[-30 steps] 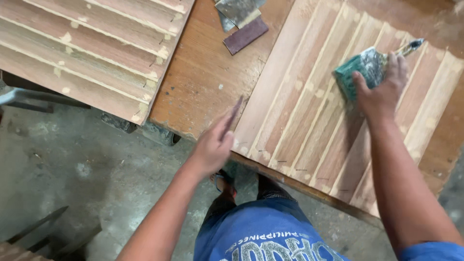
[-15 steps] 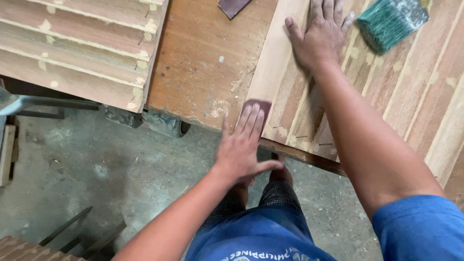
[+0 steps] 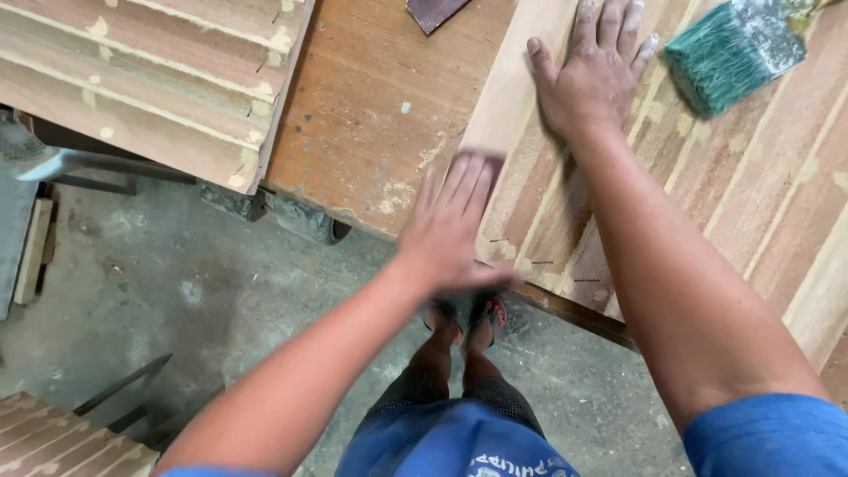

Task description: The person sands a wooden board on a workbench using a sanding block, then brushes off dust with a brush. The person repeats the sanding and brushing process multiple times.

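Right hand (image 3: 594,75) lies flat, palm down, fingers spread, on the slatted wooden panel (image 3: 751,203), which rests on the brown workbench (image 3: 371,115); a green brush (image 3: 733,51) lies just beside it on the panel. Left hand (image 3: 450,234), blurred, fingers straight and close together, presses a dark sandpaper piece (image 3: 484,164) at the panel's near corner

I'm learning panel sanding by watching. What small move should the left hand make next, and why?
Probably a short stroke along the grain at the near corner. The left hand presses a dark sandpaper piece flat on the slatted wood panel, while the right hand lies flat on the panel, steadying it, beside the green brush.
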